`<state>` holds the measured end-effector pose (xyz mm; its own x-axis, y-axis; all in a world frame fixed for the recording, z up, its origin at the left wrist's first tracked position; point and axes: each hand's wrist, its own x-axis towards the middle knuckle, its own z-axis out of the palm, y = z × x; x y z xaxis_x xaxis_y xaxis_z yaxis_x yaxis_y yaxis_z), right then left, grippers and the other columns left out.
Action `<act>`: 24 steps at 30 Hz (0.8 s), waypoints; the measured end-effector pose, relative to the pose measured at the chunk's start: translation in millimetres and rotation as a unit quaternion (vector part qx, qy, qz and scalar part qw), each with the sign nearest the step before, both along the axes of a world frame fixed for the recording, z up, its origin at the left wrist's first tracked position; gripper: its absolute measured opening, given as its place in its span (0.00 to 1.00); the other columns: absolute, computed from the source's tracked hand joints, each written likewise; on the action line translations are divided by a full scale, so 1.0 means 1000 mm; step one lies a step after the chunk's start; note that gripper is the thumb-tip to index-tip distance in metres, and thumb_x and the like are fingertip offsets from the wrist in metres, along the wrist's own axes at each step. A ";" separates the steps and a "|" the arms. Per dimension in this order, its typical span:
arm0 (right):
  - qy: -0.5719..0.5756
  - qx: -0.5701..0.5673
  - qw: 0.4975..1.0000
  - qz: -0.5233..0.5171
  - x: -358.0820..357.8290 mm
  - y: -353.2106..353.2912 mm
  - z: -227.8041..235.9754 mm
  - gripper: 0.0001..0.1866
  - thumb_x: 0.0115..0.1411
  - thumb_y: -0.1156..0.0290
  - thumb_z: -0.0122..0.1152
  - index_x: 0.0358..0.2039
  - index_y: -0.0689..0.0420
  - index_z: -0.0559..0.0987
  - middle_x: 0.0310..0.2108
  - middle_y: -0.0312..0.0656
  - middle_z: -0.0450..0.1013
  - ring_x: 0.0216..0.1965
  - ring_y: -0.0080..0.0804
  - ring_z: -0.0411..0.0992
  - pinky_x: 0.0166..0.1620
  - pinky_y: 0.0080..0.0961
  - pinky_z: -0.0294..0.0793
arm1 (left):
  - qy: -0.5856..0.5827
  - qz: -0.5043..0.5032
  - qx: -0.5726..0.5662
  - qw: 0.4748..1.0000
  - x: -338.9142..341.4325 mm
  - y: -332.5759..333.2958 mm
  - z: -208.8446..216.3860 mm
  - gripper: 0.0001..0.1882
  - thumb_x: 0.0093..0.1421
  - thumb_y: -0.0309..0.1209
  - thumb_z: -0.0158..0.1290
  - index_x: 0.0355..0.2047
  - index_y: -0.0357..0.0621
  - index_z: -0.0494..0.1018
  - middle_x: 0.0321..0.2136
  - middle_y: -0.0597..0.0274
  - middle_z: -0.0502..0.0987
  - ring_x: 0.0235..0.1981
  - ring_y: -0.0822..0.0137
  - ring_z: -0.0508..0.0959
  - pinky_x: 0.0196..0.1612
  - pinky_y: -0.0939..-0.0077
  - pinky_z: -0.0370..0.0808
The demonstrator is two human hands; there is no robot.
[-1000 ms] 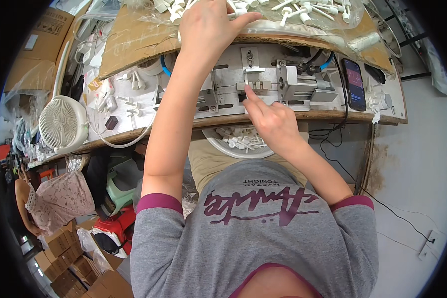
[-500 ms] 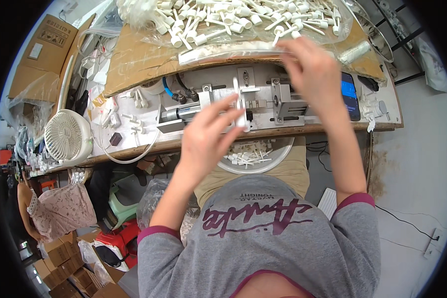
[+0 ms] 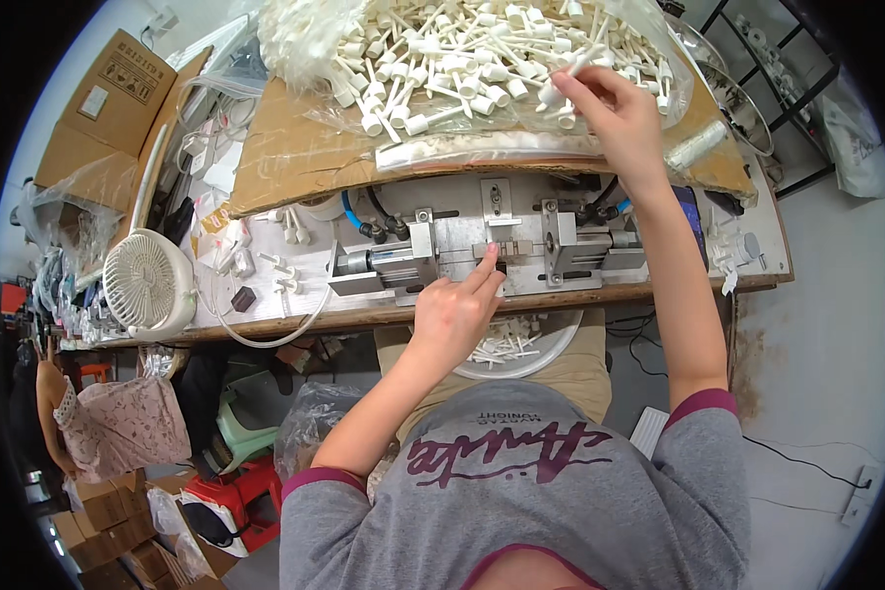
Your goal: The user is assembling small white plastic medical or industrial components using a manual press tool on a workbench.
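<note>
My left hand (image 3: 457,313) reaches to the middle of a metal clamping fixture (image 3: 423,254) on the bench. Its index finger is stretched out, with the tip at the small metal block (image 3: 513,249) in the centre. I see nothing held in it. Farther off to the right, my right hand (image 3: 619,123) is raised at the near edge of a heap of white plastic stemmed caps (image 3: 452,74). Thumb and forefinger pinch one white stemmed cap (image 3: 553,96), partly hidden by the fingers.
Cardboard (image 3: 295,147) lies under the heap, behind the fixture. A white fan (image 3: 147,285) stands at the left bench end, a phone (image 3: 691,211) at the right. Below the bench edge, a bowl (image 3: 560,344) of white pieces rests at my lap. Air hoses meet the fixture.
My right hand has moved up to the heap and now pinches a stemmed cap. The long white piece by my left hand is gone from the fixture; that hand's fingers have drawn closer together.
</note>
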<state>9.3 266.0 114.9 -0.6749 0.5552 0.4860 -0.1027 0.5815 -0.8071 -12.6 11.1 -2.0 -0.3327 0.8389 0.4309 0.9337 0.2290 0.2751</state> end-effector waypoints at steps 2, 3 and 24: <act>-0.025 -0.125 0.989 0.073 0.015 -0.012 -0.002 0.13 0.61 0.62 0.66 0.31 0.61 0.83 0.22 0.30 0.75 0.23 0.14 0.70 0.26 0.16 0.66 | -0.015 -0.001 -0.010 1.000 0.000 -0.001 0.000 0.17 0.50 0.33 0.67 0.41 0.45 0.80 0.49 0.58 0.80 0.20 0.64 0.79 0.27 0.74 0.75; -0.056 -0.174 0.977 0.114 0.023 -0.020 -0.006 0.12 0.61 0.62 0.66 0.32 0.60 0.83 0.22 0.30 0.75 0.22 0.13 0.70 0.25 0.15 0.66 | -0.069 0.005 0.045 0.997 0.001 0.000 0.008 0.19 0.50 0.32 0.68 0.43 0.44 0.79 0.47 0.57 0.81 0.22 0.65 0.80 0.28 0.74 0.76; -0.251 0.152 0.956 0.022 -0.083 0.003 -0.015 0.28 0.56 0.44 0.64 0.35 0.62 0.81 0.37 0.53 0.79 0.41 0.47 0.78 0.45 0.39 0.76 | -0.022 0.011 0.052 0.998 0.014 -0.007 -0.011 0.15 0.52 0.29 0.65 0.41 0.42 0.81 0.53 0.57 0.78 0.24 0.65 0.81 0.31 0.76 0.77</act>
<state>-73.5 269.4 99.8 -0.8848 0.4057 0.2291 0.2229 0.8005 -0.5564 1.8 4.4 -12.9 -0.3715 0.7825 0.4997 0.9151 0.2177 0.3395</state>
